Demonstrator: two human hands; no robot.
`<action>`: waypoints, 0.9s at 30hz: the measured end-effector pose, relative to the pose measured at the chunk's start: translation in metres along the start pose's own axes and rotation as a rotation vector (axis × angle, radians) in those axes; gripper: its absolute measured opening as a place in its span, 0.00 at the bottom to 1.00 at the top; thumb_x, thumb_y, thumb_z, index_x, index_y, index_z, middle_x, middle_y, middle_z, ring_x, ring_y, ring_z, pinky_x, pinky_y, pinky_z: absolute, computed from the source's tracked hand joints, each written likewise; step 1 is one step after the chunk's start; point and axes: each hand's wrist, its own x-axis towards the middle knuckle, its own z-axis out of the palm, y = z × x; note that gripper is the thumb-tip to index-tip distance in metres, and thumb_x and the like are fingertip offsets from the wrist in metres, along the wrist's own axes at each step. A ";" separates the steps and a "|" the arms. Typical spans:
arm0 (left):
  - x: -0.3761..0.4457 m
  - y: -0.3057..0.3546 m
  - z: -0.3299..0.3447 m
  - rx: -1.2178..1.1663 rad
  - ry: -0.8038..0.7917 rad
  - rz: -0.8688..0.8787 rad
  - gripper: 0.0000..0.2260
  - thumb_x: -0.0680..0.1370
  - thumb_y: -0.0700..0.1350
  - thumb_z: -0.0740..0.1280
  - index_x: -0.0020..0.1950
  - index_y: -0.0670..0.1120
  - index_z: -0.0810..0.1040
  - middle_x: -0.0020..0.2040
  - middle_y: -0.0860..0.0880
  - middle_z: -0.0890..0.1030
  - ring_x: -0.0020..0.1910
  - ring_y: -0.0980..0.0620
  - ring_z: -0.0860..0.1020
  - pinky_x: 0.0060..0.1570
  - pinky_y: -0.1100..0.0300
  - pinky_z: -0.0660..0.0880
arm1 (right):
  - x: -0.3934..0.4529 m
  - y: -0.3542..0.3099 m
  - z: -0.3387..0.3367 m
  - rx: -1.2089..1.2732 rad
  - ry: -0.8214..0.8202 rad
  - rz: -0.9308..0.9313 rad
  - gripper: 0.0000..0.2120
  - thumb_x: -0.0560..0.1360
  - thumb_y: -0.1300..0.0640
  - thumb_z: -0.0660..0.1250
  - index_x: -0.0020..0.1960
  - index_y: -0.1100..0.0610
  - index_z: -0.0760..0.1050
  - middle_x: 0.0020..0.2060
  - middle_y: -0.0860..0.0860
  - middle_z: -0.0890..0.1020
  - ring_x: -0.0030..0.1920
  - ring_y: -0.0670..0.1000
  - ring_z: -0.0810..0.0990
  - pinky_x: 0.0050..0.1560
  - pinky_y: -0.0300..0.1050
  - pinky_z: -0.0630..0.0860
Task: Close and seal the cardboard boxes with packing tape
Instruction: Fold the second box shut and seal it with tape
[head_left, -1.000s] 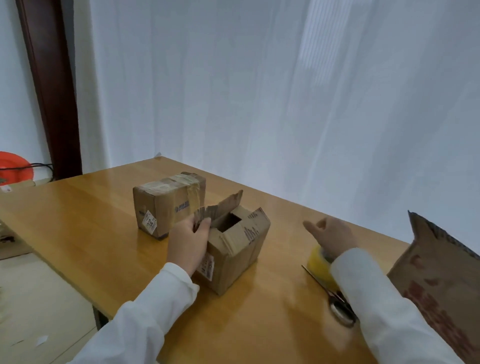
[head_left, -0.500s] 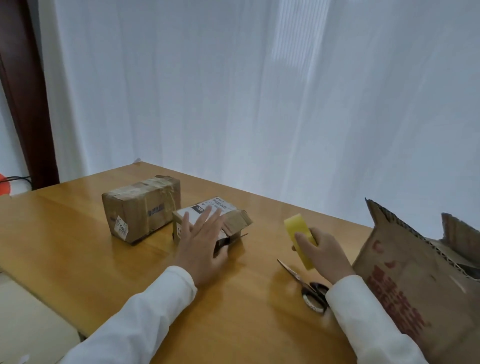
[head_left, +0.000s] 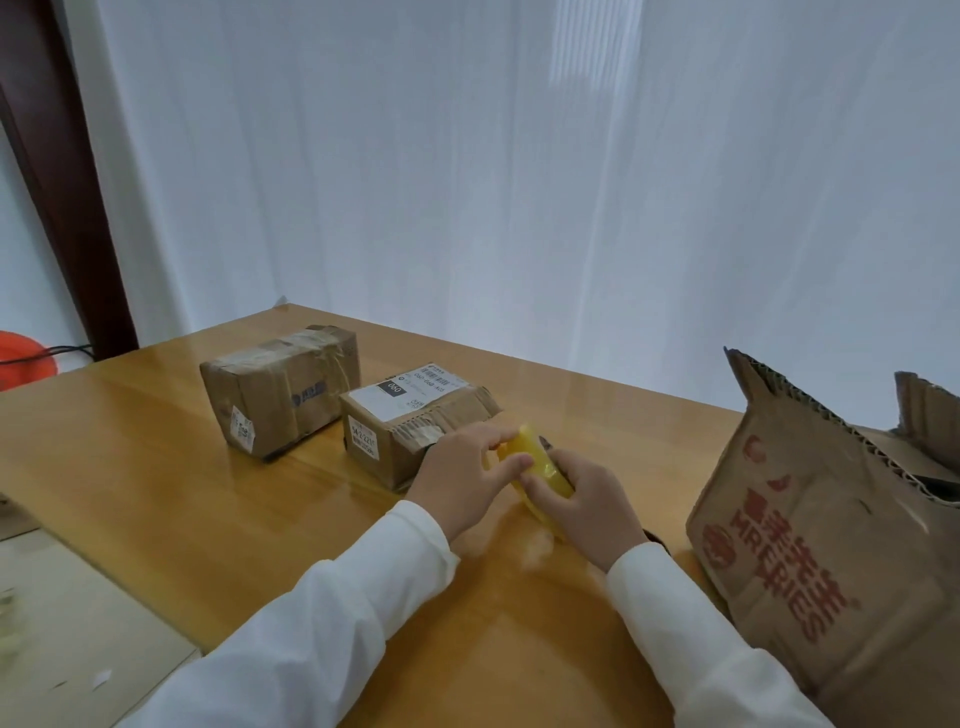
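Observation:
A yellow tape roll (head_left: 540, 470) is held above the table between both hands. My right hand (head_left: 589, 501) grips it from the right side, and my left hand (head_left: 467, 475) pinches at its upper edge with the fingertips. Just behind the hands stands a small cardboard box (head_left: 410, 428) with white shipping labels, its top flaps folded down. To its left stands another small box (head_left: 280, 389), wrapped with clear tape. A large box (head_left: 831, 545) with red print stands at the right, its flaps up.
The wooden table (head_left: 182, 493) runs to a front-left edge, with pale floor below it. White curtains hang close behind the table. A dark wooden post (head_left: 57, 182) and an orange object (head_left: 23, 358) are at the far left. The scissors are hidden behind my right wrist.
My left hand left the labelled box's top and came over to the tape roll. My right hand brought the roll in front of that box. The box's flaps stay down.

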 end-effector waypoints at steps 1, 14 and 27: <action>-0.001 0.002 0.000 0.018 0.029 0.030 0.19 0.77 0.50 0.67 0.66 0.46 0.75 0.63 0.50 0.78 0.62 0.54 0.74 0.61 0.65 0.67 | 0.000 0.000 0.000 0.008 0.011 0.002 0.12 0.75 0.47 0.67 0.44 0.55 0.76 0.33 0.53 0.79 0.33 0.51 0.75 0.35 0.45 0.70; -0.016 0.007 0.022 0.338 0.080 0.346 0.22 0.73 0.54 0.61 0.59 0.43 0.80 0.56 0.48 0.81 0.52 0.48 0.79 0.52 0.58 0.76 | 0.011 0.002 -0.011 0.539 -0.075 0.380 0.22 0.80 0.41 0.54 0.53 0.55 0.79 0.45 0.54 0.82 0.46 0.53 0.80 0.50 0.50 0.76; 0.003 0.025 0.004 0.570 0.033 0.321 0.31 0.67 0.70 0.59 0.58 0.49 0.77 0.53 0.53 0.79 0.54 0.50 0.77 0.56 0.53 0.70 | 0.016 -0.013 -0.020 0.983 -0.027 0.614 0.22 0.83 0.48 0.52 0.66 0.64 0.68 0.46 0.59 0.84 0.45 0.55 0.83 0.45 0.49 0.80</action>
